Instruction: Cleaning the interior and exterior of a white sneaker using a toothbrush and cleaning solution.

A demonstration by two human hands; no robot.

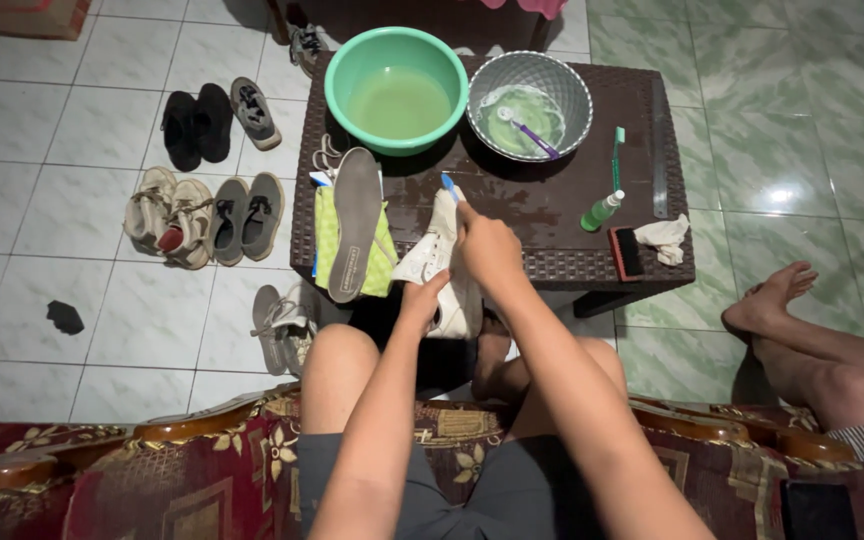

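My left hand (422,298) grips a white high-top shoe (440,262) from below, propped against the front edge of a dark woven table (552,205). My right hand (484,242) is closed around a blue-handled brush (449,187) held against the top of the shoe. A grey insole (354,222) lies on a yellow-green cloth (325,240) just left of the shoe. Further back stand a green basin (397,88) of cloudy water and a grey bowl (530,105) with foam and a purple toothbrush (534,137).
A green toothbrush (617,155), small green bottle (601,211), black sponge (626,252) and white rag (665,237) lie at the table's right. Several shoes (202,210) sit on the tiled floor to the left. Another person's bare leg and foot (777,300) rest at the right. I sit on a red patterned sofa (152,470).
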